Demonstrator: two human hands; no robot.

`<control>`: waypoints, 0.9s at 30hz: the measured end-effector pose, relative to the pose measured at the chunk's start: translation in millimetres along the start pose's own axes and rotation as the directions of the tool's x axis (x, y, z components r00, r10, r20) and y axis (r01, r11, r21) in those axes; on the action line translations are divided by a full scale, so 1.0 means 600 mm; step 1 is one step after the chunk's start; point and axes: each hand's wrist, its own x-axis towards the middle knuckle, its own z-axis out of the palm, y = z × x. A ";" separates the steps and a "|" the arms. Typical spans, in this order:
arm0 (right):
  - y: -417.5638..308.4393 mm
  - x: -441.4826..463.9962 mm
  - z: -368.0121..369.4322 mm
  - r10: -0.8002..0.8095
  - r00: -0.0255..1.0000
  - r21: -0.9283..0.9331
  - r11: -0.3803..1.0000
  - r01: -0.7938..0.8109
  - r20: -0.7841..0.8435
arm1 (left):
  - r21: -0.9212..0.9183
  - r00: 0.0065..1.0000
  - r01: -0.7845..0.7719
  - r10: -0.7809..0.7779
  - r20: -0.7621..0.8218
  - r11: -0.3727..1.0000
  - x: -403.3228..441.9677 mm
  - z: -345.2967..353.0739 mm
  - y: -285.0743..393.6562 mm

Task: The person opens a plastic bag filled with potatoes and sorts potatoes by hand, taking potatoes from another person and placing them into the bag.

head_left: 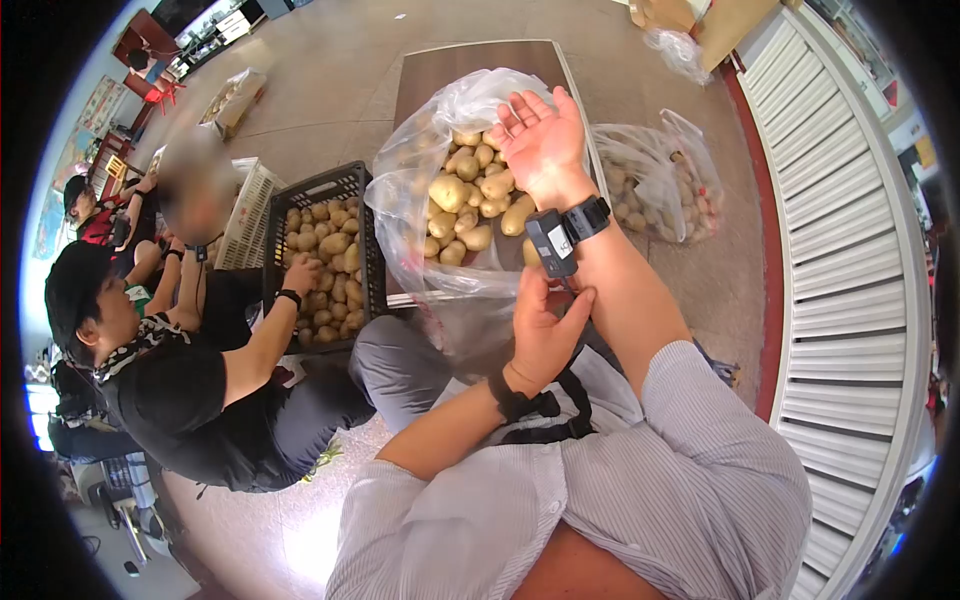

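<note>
My right hand is raised palm up with its fingers loosely spread, holding nothing, above a clear plastic bag of potatoes. A small black wrist camera with a white label is strapped to my right wrist by a black band. My left hand grips the lower edge of this camera, thumb on one side and fingers on the other. Part of its fingertips is hidden. Another black band circles my left wrist.
The bag lies on a brown table. At left, a co-worker reaches into a black crate of potatoes. A white crate stands behind it. Right of the table is another potato bag, then a white radiator.
</note>
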 end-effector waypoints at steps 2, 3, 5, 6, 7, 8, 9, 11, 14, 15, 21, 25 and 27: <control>0.008 0.010 -0.008 -0.040 0.999 -0.052 0.998 0.038 -0.034 | 0.076 0.997 -0.033 0.038 -0.064 0.997 0.001 0.006 0.005; 0.014 0.017 -0.015 -0.088 0.994 -0.104 0.991 0.080 -0.065 | -0.117 0.993 0.073 -0.084 -0.088 0.990 0.003 0.007 0.005; 0.028 0.028 -0.042 -0.167 0.983 -0.198 0.969 0.149 -0.077 | -0.297 0.974 0.160 -0.199 -0.106 0.941 0.002 0.006 -0.001; 0.035 0.032 -0.058 -0.206 0.975 -0.292 0.940 0.175 -0.080 | -0.289 0.969 0.202 -0.233 -0.079 0.936 0.004 0.000 -0.012; 0.045 0.038 -0.069 -0.237 0.969 -0.380 0.904 0.194 -0.068 | -0.278 0.963 0.234 -0.261 -0.063 0.932 0.009 -0.007 -0.016; 0.052 0.043 -0.079 -0.271 0.960 -0.435 0.874 0.218 -0.064 | -0.296 0.952 0.264 -0.298 -0.075 0.918 0.008 -0.008 -0.006; 0.056 0.047 -0.092 -0.302 0.952 -0.486 0.841 0.238 -0.055 | -0.300 0.918 0.365 -0.395 -0.045 0.881 0.008 -0.015 -0.014; 0.057 0.051 -0.111 -0.318 0.948 -0.617 0.750 0.238 -0.020 | -0.353 0.901 0.416 -0.433 0.033 0.838 0.006 -0.020 -0.024; 0.059 0.060 -0.141 -0.328 0.945 -0.713 0.664 0.224 -0.009 | -0.340 0.891 0.430 -0.453 0.014 0.836 -0.003 -0.020 -0.016; 0.059 0.072 -0.162 -0.340 0.940 -0.746 0.629 0.219 -0.011 | -0.309 0.884 0.445 -0.467 0.003 0.841 -0.006 -0.023 -0.035; 0.061 0.143 -0.283 -0.128 0.971 -0.660 0.751 -0.039 -0.203 | -0.384 0.932 0.349 -0.358 0.052 0.855 -0.020 -0.023 -0.041; 0.062 0.139 -0.298 -0.115 0.974 -0.683 0.729 -0.052 -0.197 | -0.133 0.926 0.378 -0.377 0.039 0.916 -0.017 -0.025 -0.026; 0.058 0.139 -0.300 -0.088 0.967 -0.625 0.776 -0.084 -0.239 | -0.112 0.918 0.395 -0.386 0.093 0.912 -0.020 -0.028 -0.018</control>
